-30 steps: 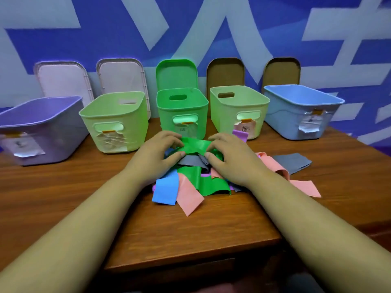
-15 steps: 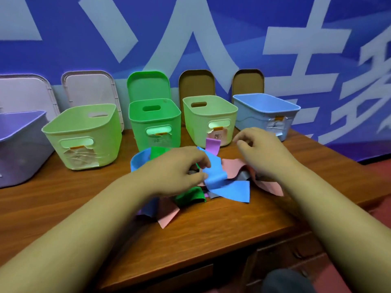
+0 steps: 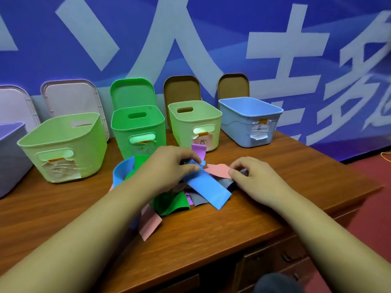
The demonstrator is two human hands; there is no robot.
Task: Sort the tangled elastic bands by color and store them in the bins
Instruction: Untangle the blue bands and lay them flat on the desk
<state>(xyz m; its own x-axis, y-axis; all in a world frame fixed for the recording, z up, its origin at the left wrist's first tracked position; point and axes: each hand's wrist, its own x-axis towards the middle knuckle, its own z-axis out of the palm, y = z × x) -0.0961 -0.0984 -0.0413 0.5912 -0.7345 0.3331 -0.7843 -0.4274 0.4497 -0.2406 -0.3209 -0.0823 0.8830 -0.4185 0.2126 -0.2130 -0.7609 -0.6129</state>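
Evidently to work them free, the left hand pinches a blue band and the right hand a pink band; the tangled pile lies just before the green bin.

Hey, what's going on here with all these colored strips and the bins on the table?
A person is picking apart a tangled pile of elastic bands on a wooden table. The left hand pinches a blue band on top, and the right hand pinches the end of a pink band beside it. Open bins stand in a row behind the pile; no band shows inside them so far as can be seen.
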